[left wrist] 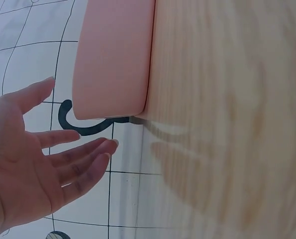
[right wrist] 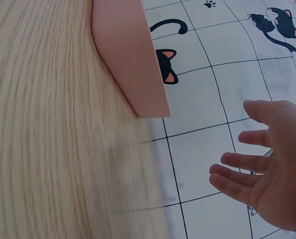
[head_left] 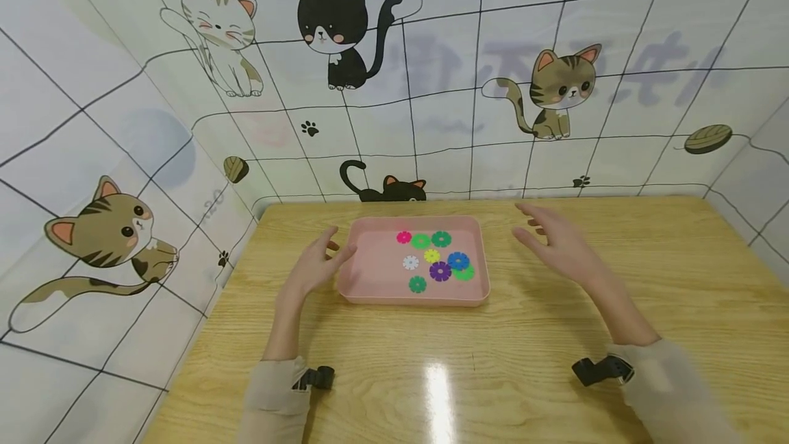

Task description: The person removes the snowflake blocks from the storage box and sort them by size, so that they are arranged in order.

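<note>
Flanking the pink tray [head_left: 376, 266], left hand [head_left: 314, 264] and right hand [head_left: 559, 247] held nothing, fingers loosely spread; tray lay between them, nearer the left fingers; presumably it served to corral the flower-shaped discs [head_left: 432, 256].

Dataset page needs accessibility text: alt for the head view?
Left hand and right hand, both bare and empty, flank a pink tray of colorful notched discs on a wooden table. Behind is a gridded backdrop with cartoon cats.
</note>
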Demonstrator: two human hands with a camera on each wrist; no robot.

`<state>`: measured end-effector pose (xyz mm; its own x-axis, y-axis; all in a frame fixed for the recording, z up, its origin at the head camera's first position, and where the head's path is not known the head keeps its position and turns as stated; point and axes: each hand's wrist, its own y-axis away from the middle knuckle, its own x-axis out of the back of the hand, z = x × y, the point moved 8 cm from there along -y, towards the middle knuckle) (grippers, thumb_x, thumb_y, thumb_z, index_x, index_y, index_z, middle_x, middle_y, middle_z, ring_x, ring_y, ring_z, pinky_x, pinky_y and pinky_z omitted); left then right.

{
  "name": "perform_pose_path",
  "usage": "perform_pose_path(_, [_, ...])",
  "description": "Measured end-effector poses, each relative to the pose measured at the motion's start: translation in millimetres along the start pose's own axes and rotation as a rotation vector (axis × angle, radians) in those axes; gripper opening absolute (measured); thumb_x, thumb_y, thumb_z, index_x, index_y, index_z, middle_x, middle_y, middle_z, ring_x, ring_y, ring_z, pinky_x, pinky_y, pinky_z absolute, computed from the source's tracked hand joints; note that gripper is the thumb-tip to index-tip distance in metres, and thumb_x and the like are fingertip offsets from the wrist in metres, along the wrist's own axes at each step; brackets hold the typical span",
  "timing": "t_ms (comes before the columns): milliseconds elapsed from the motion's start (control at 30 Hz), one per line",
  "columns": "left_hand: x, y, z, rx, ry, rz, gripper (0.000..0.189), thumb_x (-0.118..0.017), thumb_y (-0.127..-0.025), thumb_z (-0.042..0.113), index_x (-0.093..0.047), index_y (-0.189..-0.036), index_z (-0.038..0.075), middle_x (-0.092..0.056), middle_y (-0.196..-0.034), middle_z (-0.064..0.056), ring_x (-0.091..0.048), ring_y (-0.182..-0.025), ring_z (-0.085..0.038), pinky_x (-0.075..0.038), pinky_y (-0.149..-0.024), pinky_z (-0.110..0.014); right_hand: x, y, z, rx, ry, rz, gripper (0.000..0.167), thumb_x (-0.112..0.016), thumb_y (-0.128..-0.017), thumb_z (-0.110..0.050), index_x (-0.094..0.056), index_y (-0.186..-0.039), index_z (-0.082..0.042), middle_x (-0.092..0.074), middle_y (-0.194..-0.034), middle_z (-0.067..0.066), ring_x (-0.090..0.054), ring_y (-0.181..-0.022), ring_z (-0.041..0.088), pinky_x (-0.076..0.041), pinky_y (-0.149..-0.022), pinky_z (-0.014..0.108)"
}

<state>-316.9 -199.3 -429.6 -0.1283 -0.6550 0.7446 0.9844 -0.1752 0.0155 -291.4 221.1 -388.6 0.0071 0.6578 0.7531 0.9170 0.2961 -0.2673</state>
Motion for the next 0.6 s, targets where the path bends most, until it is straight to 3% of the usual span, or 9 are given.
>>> perform_pose_path(267, [-2.0,-3.9,-3.4,-0.011,0.1,-0.018,0.07,-0.067,-0.099,0.034,-0.038,-0.152,-0.001,-0.061,-0.124,-0.023,-0.064,-0.104,-0.037,-0.054,-0.089,-0.048,-25,-17.4,-19,0.015,-0.129,-0.038,0.055,-0.058,-0.105,-0.024,-0.041,-0.149,0.004,-0.052,-0.14,0.028,-0.057,-0.118,0.045,-0.048,-0.097,0.059])
perform_pose_path(600, [-8.4,-5.9,-6.3,-0.023,0.195,-0.037,0.06,-0.069,-0.096,0.019,-0.045,-0.147,-0.002,-0.061,-0.113,-0.02,-0.065,-0.098,-0.033,-0.057,-0.08,-0.039,-59,-30.2,-37,0.006,-0.184,-0.097,0.048,-0.058,-0.104,-0.019,-0.046,-0.145,0.003,-0.059,-0.127,0.028,-0.062,-0.113,0.043,-0.052,-0.095,0.054])
